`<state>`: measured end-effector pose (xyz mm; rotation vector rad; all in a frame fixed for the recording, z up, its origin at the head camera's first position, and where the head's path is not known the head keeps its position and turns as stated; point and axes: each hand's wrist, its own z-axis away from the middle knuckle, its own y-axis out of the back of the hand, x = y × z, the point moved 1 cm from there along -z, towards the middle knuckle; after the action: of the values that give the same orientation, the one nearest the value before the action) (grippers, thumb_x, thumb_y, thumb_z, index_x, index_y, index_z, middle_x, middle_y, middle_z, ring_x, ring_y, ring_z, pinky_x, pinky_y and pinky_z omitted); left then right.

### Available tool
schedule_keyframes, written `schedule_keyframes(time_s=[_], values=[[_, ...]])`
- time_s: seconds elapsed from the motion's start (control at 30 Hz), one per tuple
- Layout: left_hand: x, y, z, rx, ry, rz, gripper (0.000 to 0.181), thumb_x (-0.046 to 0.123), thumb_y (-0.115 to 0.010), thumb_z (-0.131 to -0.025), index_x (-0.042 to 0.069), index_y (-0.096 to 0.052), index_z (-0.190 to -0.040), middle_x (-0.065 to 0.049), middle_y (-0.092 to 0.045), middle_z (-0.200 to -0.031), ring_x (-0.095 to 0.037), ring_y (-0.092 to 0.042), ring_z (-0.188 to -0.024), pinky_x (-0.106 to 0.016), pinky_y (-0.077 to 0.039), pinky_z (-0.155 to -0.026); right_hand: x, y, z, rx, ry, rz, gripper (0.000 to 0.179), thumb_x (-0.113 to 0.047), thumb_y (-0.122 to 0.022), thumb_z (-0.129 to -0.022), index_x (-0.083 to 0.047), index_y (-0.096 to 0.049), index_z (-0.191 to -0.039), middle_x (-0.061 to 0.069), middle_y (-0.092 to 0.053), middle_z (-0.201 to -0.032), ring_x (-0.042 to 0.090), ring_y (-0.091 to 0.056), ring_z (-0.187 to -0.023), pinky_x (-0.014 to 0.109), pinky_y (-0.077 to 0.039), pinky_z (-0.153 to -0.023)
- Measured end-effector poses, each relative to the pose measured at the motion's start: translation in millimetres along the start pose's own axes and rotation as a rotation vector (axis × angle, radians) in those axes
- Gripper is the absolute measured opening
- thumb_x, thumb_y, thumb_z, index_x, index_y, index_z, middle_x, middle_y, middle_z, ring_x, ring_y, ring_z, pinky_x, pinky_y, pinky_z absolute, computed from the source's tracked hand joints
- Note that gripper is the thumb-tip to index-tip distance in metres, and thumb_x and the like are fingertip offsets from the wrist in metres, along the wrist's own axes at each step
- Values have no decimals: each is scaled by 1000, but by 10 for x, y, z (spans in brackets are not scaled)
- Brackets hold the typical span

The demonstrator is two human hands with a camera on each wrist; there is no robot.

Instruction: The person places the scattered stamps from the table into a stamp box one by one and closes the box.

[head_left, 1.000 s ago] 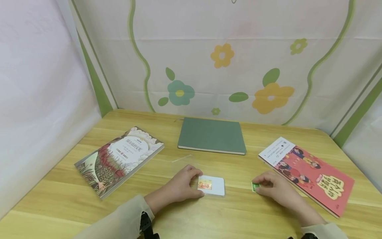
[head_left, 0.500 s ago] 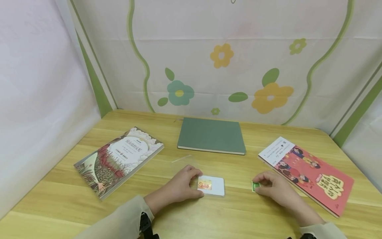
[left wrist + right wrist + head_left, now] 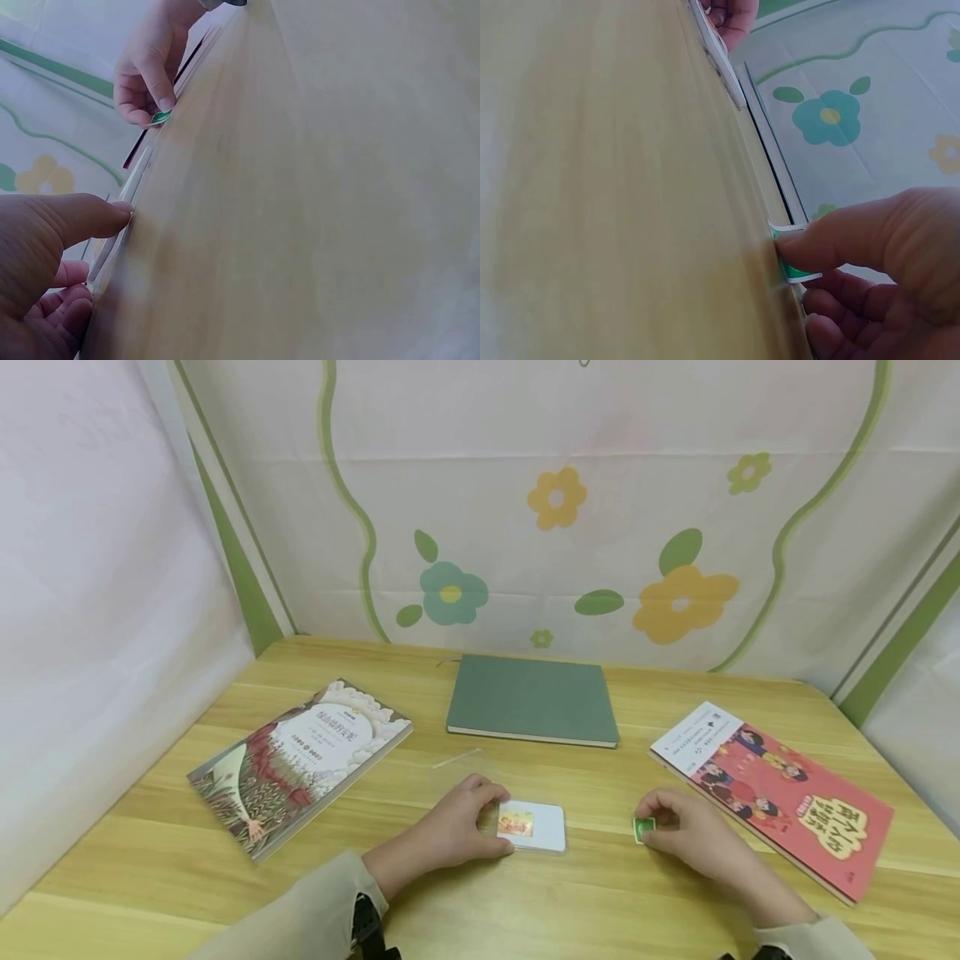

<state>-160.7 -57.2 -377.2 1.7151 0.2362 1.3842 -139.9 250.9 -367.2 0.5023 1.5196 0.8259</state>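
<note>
A white card lies flat on the table in the head view, with a small gold-and-red stamp at its left end. My left hand holds the card's left side, thumb at the near corner and fingers at the far one. To the right, my right hand pinches a small green postage stamp between thumb and fingers, close to the tabletop. The right wrist view shows white toothed edges on this green stamp, part of it hidden by the thumb. A gap of bare table separates stamp and card.
A clear plastic sheet lies behind my left hand. An illustrated book is at the left, a green hardcover notebook at the back, a red book at the right. A flower-printed cloth stands behind the wooden table.
</note>
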Motion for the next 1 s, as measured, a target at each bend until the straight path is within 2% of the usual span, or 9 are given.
schedule_keyframes(time_s=[0.23, 0.43, 0.6, 0.77, 1.0], values=[[8, -4, -2, -2, 0, 3, 56, 30, -78, -72, 9, -56, -119, -2, -48, -113, -17, -49, -102, -36, -43, -92, -28, 22, -18, -69, -39, -60, 18, -6, -70, -75, -7, -60, -90, 4, -53, -79, 14, -46, -72, 23, -40, -60], [11, -11, -7, -4, -12, -7, 56, 29, -78, -72, 9, -56, -119, -2, -48, -112, -16, -49, -101, -35, -43, -91, 3, 75, -65, -136, -55, -95, 18, -11, -71, -76, -7, -61, -90, 4, -55, -81, 15, -47, -75, 23, -41, -62], [8, -15, -3, -2, -9, -8, 56, 29, -79, -71, 9, -56, -119, -2, -48, -112, -16, -49, -100, -36, -43, -91, 14, 91, -115, -175, -73, -185, 22, -15, -71, -78, -3, -61, -94, 7, -55, -85, 17, -48, -78, 24, -42, -63], [7, -18, 0, -2, -9, -6, 56, 29, -79, -71, 9, -57, -118, -2, -48, -112, -16, -49, -99, -35, -43, -90, -5, 69, -155, -169, -76, -246, 27, -18, -72, -78, -2, -61, -97, 8, -56, -90, 18, -49, -81, 25, -45, -66], [-5, -17, -7, 1, -5, -9, 56, 30, -78, -72, 9, -57, -119, -1, -47, -112, -16, -48, -99, -35, -43, -91, -105, -2, -216, -152, -42, -267, 30, -22, -73, -78, -3, -61, -98, 8, -56, -86, 17, -49, -79, 25, -44, -64]])
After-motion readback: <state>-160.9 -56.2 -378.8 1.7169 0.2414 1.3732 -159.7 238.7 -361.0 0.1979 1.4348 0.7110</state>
